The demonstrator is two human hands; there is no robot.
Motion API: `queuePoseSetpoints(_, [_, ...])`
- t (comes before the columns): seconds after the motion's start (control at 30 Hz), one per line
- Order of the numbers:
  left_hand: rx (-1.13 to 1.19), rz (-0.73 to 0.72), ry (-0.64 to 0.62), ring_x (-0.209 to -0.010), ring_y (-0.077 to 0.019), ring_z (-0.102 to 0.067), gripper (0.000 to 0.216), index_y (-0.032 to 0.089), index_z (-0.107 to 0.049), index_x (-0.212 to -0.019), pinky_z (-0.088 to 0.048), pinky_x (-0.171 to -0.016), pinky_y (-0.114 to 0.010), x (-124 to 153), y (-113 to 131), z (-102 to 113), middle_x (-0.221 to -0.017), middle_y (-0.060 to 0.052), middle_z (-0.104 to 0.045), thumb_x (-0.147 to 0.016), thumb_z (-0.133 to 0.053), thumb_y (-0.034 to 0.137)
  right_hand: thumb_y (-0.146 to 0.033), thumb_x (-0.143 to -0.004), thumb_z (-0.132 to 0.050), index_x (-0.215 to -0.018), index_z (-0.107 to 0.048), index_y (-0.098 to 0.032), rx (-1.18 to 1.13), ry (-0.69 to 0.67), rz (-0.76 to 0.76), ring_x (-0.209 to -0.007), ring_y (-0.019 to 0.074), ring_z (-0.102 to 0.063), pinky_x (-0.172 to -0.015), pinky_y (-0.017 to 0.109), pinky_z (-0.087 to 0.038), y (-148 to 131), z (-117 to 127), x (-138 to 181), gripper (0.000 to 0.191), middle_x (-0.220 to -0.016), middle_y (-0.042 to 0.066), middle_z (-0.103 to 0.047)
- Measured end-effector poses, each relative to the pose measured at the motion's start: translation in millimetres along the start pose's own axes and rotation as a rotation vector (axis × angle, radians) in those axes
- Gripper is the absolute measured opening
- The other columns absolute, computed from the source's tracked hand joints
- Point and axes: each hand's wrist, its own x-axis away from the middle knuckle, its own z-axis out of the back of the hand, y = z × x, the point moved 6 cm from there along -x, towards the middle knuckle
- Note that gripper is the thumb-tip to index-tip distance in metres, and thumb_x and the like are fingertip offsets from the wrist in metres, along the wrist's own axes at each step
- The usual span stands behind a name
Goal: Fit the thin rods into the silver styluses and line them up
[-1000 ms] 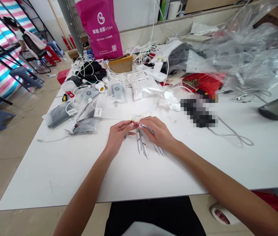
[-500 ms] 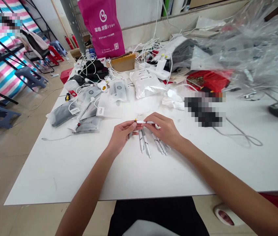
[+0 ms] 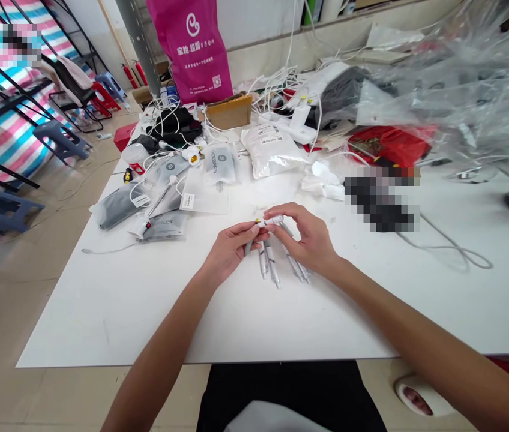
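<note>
The person's left hand (image 3: 233,251) and right hand (image 3: 307,238) are meeting above the counter (image 3: 101,312), both grips pressed together on a slim white tube (image 3: 271,221) with a yellow tip. The left grip is pinching the tipped end between thumb and forefinger, and the right grip is pinching the other end. A grey rod (image 3: 248,247) is projecting from below the left hand. Several slim white-and-metal pen-like parts (image 3: 269,266) are lying on the counter just beneath the hands, roughly side by side. Farther along the counter, printed grey pouches (image 3: 219,163), a white foil bag (image 3: 273,152) and a tangle of white cables (image 3: 177,123) are lying spread out, with a red plastic bag (image 3: 387,146) and clear plastic sheeting (image 3: 457,78) to the right. A magenta tote bag (image 3: 189,48) is standing beyond the far edge.
</note>
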Motion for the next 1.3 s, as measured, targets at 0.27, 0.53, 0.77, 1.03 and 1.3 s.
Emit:
queuePoseSetpoints(0.27, [0.089, 0.02, 0.048, -0.111, -0.0203, -0.075, 0.022, 0.017, -0.081, -0.102, -0.057, -0.086, -0.028, -2.1, -0.8, 3.7, -0.115, -0.01, -0.08, -0.083, -0.088, 0.026, -0.034, -0.105, -0.064, -0.122, -0.055, -0.028, -0.194, 0.069, -0.035, -0.111, 0.0246, -0.075, -0.099, 0.049, -0.062, 3.1, -0.2, 3.6, 0.021, -0.115, 0.009, -0.074])
queuePoseSetpoints(0.53, [0.119, -0.004, 0.048, -0.109, -0.0166, -0.074, 0.023, 0.018, -0.079, -0.105, -0.059, -0.087, -0.025, -0.8, 4.4, 4.6, -0.114, -0.008, -0.079, -0.086, -0.086, 0.028, -0.046, -0.108, -0.053, -0.118, -0.041, -0.031, -0.284, 0.198, -0.15, -0.11, 0.0248, -0.074, -0.089, 0.047, -0.064, 7.9, 10.4, -4.9, 0.022, -0.11, 0.008, -0.074])
queuePoseSetpoints(0.77, [0.171, 0.013, 0.068, -0.114, -0.0151, -0.073, 0.018, 0.018, -0.08, -0.103, -0.059, -0.083, -0.019, -0.3, 4.5, 4.8, -0.116, -0.007, -0.079, -0.087, -0.084, 0.025, -0.045, -0.107, -0.046, -0.11, -0.044, -0.032, -0.398, 0.194, -0.291, -0.078, 0.0174, -0.066, -0.072, 0.036, -0.061, 41.6, 8.4, -6.2, 0.013, -0.088, -0.002, -0.06])
queuePoseSetpoints(1.03, [0.176, -0.093, 0.15, -0.131, -0.0192, -0.068, 0.02, 0.017, -0.081, -0.104, -0.061, -0.086, -0.016, -3.3, 18.1, 19.4, -0.125, -0.008, -0.078, -0.085, -0.085, 0.023, -0.052, -0.094, -0.071, -0.096, -0.064, -0.024, 0.284, -0.25, -0.312, -0.058, 0.0124, -0.038, -0.061, 0.029, -0.038, 60.2, 33.4, -14.2, 0.029, -0.062, -0.007, -0.043])
queuePoseSetpoints(1.3, [0.174, -0.103, 0.123, -0.133, -0.0216, -0.067, 0.017, 0.014, -0.084, -0.101, -0.06, -0.089, -0.014, -0.9, 17.2, 14.2, -0.134, -0.008, -0.075, -0.083, -0.084, 0.015, -0.066, -0.072, -0.086, -0.084, -0.07, -0.024, 0.26, -0.932, -0.429, -0.065, 0.015, -0.051, -0.059, 0.027, -0.038, 52.4, 24.6, 1.0, 0.046, -0.073, -0.002, -0.059])
